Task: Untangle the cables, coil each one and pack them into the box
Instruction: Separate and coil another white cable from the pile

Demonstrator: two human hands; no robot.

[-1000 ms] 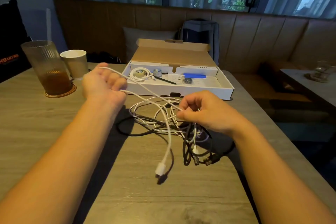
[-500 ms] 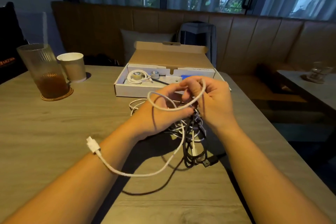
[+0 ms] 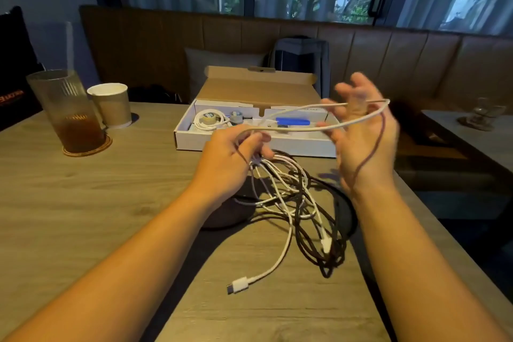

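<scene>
Above the middle of the surface, a white cable was clasped by the left grip, and its loop was hung across the spread, released fingers of the right grip. The rest was left snarled with black leads in the tangle, just near of the box. Being light, limp and smooth, it was judged best taken close to the snarl, never tugged by the plug.

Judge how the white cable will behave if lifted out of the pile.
Probably floppy: the white cable sags in curves between the left hand and the right hand. Likely to drag the black cable along, since the two interlace.
</scene>
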